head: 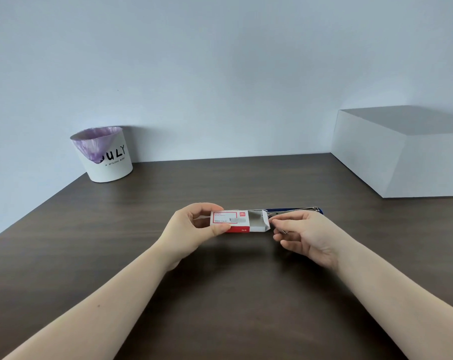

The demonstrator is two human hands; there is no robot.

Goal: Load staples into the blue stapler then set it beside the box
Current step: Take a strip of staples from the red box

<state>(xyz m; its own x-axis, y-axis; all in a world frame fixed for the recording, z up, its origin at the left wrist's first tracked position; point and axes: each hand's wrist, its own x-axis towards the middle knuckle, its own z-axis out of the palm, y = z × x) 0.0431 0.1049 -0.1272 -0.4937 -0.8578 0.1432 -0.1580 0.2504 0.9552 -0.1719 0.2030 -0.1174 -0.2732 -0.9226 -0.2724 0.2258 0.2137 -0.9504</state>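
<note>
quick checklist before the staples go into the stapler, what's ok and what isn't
1. Staple box held steady: ok, the left hand pinches its closed end above the table.
2. Box open: ok, the inner tray is slid out on the right side.
3. Staple strip in the right hand: cannot tell, its fingertips pinch something thin and metallic, too small to identify.
4. Blue stapler opened for loading: cannot tell, it lies behind the box, partly hidden, with a metal rail showing.
5. Space beside the large white box: ok, bare table there.
</note>
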